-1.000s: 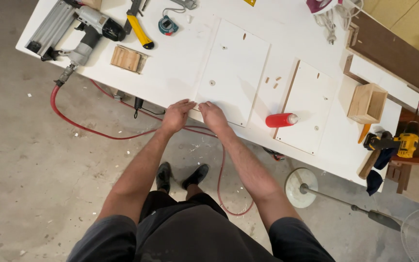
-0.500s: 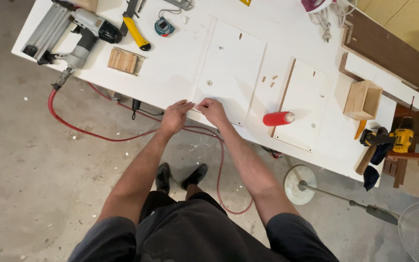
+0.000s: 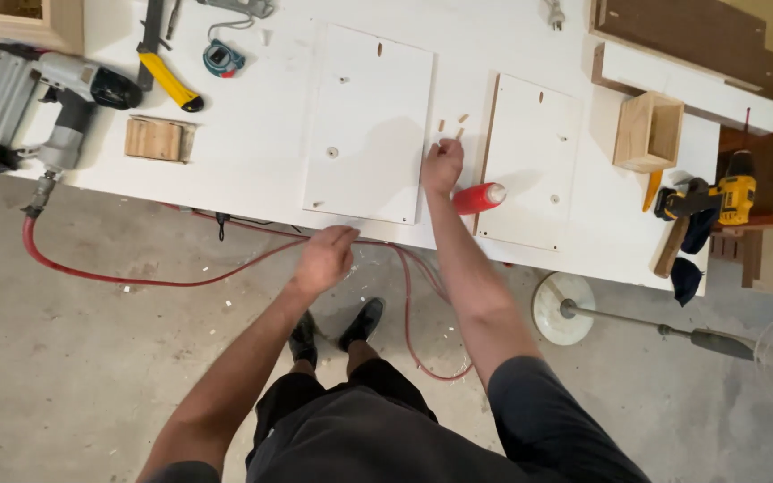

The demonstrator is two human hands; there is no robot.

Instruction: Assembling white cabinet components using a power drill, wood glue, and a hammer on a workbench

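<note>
my right hand [image 3: 443, 165] rests on the desk [image 3: 252, 152], fingers curled loosely at the small wooden dowels [image 3: 452, 125] between the two white panels, just beside the red bottle [image 3: 479, 198]. my left hand [image 3: 322, 259] hovers open and empty off the near edge of the big white panel [image 3: 369, 116].

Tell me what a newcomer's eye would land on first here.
The right hand reaches over the white table toward small wooden dowels lying between two white panels, a red bottle lying just beside it. The left hand hovers off the table's near edge. At far left a grey nail gun trails a red hose across the floor.
</note>
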